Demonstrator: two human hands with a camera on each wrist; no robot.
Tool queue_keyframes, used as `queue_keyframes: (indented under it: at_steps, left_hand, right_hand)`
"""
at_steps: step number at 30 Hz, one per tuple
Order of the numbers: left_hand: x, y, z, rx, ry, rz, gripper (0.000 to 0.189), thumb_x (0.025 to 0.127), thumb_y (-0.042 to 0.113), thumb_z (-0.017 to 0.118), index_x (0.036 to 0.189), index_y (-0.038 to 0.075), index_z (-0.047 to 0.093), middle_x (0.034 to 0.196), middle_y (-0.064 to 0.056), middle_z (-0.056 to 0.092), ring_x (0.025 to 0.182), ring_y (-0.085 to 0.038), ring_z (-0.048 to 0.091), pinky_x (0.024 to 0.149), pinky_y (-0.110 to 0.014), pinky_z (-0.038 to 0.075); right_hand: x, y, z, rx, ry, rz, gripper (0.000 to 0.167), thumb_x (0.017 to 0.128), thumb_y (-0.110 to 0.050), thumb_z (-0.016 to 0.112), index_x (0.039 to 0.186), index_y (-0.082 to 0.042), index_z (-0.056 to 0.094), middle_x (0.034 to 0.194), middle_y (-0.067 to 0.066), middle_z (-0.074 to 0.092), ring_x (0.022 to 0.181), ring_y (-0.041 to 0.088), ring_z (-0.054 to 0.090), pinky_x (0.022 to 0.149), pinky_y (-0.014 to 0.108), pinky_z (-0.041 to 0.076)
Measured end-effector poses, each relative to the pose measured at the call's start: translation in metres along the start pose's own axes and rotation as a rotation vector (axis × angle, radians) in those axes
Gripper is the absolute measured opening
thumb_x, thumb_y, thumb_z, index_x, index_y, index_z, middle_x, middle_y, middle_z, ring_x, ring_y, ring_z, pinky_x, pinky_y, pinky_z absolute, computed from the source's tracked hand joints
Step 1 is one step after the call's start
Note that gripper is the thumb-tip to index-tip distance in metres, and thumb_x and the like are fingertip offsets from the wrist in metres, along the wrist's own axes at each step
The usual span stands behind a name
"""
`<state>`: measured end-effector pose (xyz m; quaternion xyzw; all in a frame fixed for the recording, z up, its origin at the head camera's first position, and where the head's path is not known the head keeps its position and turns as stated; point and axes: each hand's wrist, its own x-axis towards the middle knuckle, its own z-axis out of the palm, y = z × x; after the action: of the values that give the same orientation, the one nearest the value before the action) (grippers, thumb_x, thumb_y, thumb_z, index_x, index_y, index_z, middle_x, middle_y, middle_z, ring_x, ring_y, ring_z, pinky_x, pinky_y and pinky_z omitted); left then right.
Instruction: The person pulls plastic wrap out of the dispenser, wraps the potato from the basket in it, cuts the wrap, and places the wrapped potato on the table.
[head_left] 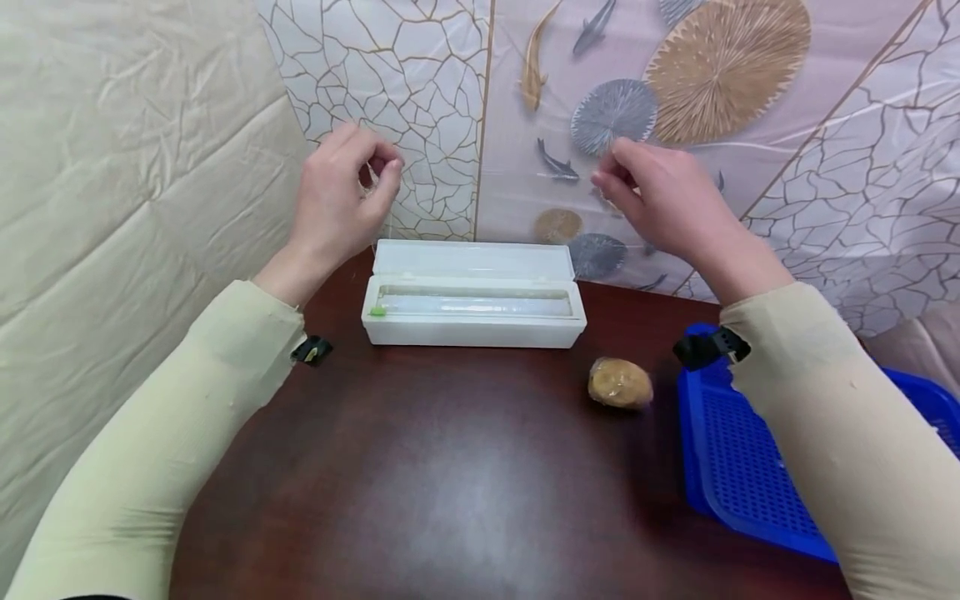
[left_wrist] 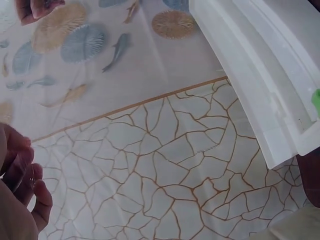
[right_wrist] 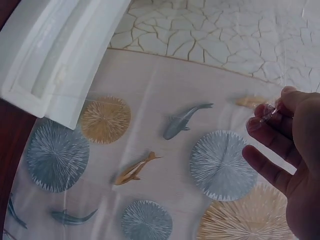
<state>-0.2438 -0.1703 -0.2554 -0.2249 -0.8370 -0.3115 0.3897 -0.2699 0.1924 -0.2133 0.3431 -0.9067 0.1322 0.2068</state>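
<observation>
Both hands are raised above and beyond a white cling film dispenser, apart from each other. My left hand pinches thumb to fingertips at the left. On the right, my right hand pinches the edge of a sheet of clear cling film, which shows as glints at its fingertips in the right wrist view. The sheet itself is nearly invisible against the wall. The dispenser's lid stands raised; inside lies the film roll, with a green slider at the left end.
A rounded yellow-brown item in clear film lies on the dark brown table, right of the dispenser. Farther right is a blue plastic basket, partly hidden by the right sleeve. A patterned wall covering rises behind the table.
</observation>
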Motion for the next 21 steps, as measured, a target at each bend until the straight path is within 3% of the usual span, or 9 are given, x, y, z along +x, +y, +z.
queue_keyframes:
  at_steps: [5, 11, 17, 21]
  left_hand:
    - [-0.009, 0.005, -0.014, -0.061, -0.07, 0.051, 0.01, 0.092, 0.005, 0.065, 0.087, 0.0, 0.072, 0.078, -0.012, 0.066, 0.071, -0.019, 0.057, 0.067, -0.021, 0.041]
    - [-0.029, 0.014, -0.029, -0.16, -0.276, 0.057, 0.01, 0.09, 0.003, 0.066, 0.084, 0.006, 0.073, 0.074, -0.003, 0.065, 0.067, -0.011, 0.055, 0.063, -0.019, 0.043]
    - [-0.049, 0.026, -0.039, -0.256, -0.532, -0.015, 0.018, 0.097, 0.007, 0.069, 0.082, 0.016, 0.072, 0.068, 0.01, 0.062, 0.06, -0.01, 0.055, 0.059, -0.023, 0.044]
    - [-0.059, 0.031, -0.041, -0.308, -0.709, -0.103, 0.022, 0.103, 0.014, 0.068, 0.082, 0.016, 0.073, 0.063, 0.007, 0.062, 0.052, -0.012, 0.055, 0.056, -0.026, 0.046]
  right_hand:
    - [-0.018, -0.006, -0.005, 0.057, -0.002, -0.098, 0.008, 0.105, -0.007, 0.066, 0.101, -0.001, 0.067, 0.089, 0.011, 0.073, 0.08, 0.029, 0.068, 0.075, 0.046, 0.051]
    - [-0.051, -0.014, -0.004, 0.133, -0.046, -0.163, 0.005, 0.099, -0.005, 0.072, 0.097, -0.009, 0.069, 0.085, -0.002, 0.071, 0.078, 0.015, 0.066, 0.072, 0.034, 0.05]
    - [-0.086, -0.021, 0.006, 0.214, -0.088, -0.225, 0.017, 0.093, -0.002, 0.078, 0.095, -0.016, 0.069, 0.081, -0.014, 0.064, 0.073, 0.003, 0.057, 0.068, 0.024, 0.046]
    - [-0.105, -0.031, 0.011, 0.258, -0.149, -0.236, 0.02, 0.094, -0.004, 0.077, 0.093, -0.022, 0.067, 0.08, -0.019, 0.059, 0.07, 0.0, 0.052, 0.064, 0.025, 0.044]
